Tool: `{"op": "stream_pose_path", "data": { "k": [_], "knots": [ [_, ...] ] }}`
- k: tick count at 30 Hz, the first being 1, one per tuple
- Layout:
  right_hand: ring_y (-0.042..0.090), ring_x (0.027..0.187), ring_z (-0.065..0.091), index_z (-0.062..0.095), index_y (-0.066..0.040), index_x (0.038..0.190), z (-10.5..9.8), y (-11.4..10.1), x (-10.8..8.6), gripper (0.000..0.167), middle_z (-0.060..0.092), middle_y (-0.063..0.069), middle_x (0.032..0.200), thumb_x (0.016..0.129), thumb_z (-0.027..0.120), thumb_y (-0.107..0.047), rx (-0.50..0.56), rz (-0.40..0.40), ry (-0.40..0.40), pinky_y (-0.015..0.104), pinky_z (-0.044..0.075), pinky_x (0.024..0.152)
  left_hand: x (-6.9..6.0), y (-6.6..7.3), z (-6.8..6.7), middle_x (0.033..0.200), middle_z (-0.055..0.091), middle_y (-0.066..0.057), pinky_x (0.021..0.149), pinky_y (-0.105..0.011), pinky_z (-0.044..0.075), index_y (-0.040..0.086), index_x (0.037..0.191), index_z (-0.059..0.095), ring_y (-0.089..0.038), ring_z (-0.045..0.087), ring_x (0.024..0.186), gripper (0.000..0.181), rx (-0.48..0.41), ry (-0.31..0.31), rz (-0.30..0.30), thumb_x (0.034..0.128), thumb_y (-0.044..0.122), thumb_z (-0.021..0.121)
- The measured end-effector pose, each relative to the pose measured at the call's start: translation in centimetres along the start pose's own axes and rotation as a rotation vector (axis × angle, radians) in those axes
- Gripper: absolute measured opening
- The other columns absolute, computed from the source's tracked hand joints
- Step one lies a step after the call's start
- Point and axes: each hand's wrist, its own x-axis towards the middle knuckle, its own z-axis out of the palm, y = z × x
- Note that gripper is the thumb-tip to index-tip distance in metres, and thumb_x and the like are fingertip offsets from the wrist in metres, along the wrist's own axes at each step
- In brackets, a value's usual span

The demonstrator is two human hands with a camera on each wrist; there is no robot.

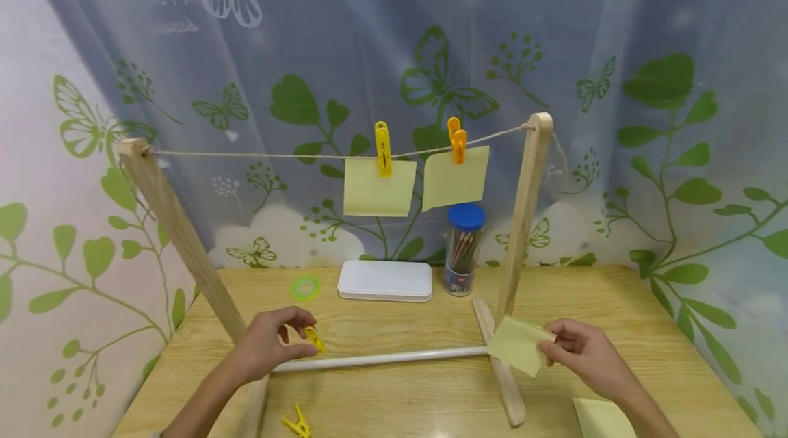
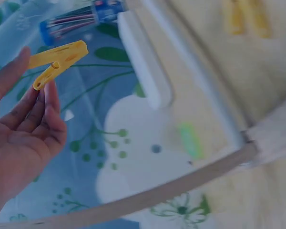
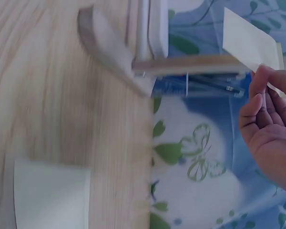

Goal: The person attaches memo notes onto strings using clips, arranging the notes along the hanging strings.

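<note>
My left hand (image 1: pixel 267 342) pinches a yellow clothespin (image 2: pixel 62 59) between thumb and fingers, near the stand's left post. In the head view my right hand (image 1: pixel 585 352) holds a yellow sticky note (image 1: pixel 518 345) by its right edge, in front of the right post. Across the wooden stand runs a string (image 1: pixel 258 155). From it hang two sticky notes, the left note (image 1: pixel 378 191) under a yellow clothespin (image 1: pixel 383 149) and the right note (image 1: pixel 455 181) under an orange clothespin (image 1: pixel 457 142). Another yellow clothespin (image 1: pixel 298 422) lies on the table, at the front left.
The stand has a left post (image 1: pixel 185 246), a right post (image 1: pixel 523 212) and a white crossbar (image 1: pixel 382 357). Behind it are a green tape roll (image 1: pixel 305 288), a white case (image 1: pixel 384 280) and a blue-lidded pencil jar (image 1: pixel 463 250). More sticky notes (image 1: pixel 603 419) lie front right.
</note>
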Motion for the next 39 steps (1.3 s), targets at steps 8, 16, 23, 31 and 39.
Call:
{"op": "stream_pose_path", "data": {
  "k": [8,16,23,31,39],
  "knots": [
    [0.007,0.069,0.065,0.053,0.016,0.105,4.5,-1.8,1.6,0.024,0.066,-0.008,0.081,0.093,0.058,-0.004,0.216,-0.077,0.031,0.025,0.054,0.063,1.2,2.8,-2.0,0.103,0.07,-0.004,0.072,-0.022,0.052,0.011,0.108,0.067,-0.011,0.065,0.091,0.03,-0.055,0.051,-0.042,0.0841,0.029,0.072],
    [0.006,0.072,0.068,0.054,0.013,0.104,9.2,-3.3,3.8,0.017,0.068,-0.006,0.081,0.091,0.057,0.003,0.45,-0.172,0.131,0.022,0.054,0.065,2.2,5.4,-3.8,0.106,0.069,-0.003,0.073,-0.023,0.052,0.01,0.121,0.063,-0.01,0.063,0.092,0.033,0.066,0.173,0.113,0.0903,0.021,0.065],
    [0.007,0.069,0.068,0.057,0.017,0.103,12.5,-6.0,6.4,0.026,0.07,-0.006,0.076,0.088,0.064,-0.002,0.494,-0.12,0.267,0.024,0.054,0.064,2.8,8.2,-5.4,0.1,0.069,-0.007,0.071,-0.02,0.049,0.009,0.113,0.065,-0.004,0.059,0.082,0.037,-0.042,0.304,0.122,0.0789,0.016,0.077],
    [0.007,0.075,0.068,0.068,0.003,0.095,15.2,-9.2,9.2,0.014,0.072,-0.006,0.075,0.088,0.066,-0.009,0.651,-0.106,0.206,0.024,0.055,0.07,3.3,11.2,-6.4,0.082,0.066,-0.005,0.059,-0.017,0.045,0.003,0.103,0.068,-0.002,0.056,0.068,0.024,0.004,0.411,0.292,0.0805,0.002,0.073],
    [0.008,0.078,0.069,0.069,-0.005,0.094,18.0,-12.6,11.6,0.008,0.072,-0.005,0.077,0.087,0.067,-0.008,0.803,-0.106,0.148,0.024,0.055,0.075,4.1,15.2,-8.9,0.062,0.057,0.001,0.044,-0.02,0.034,0.001,0.096,0.07,-0.005,0.041,0.046,0.021,0.002,0.519,0.455,0.0773,-0.007,0.072]
  ]
}}
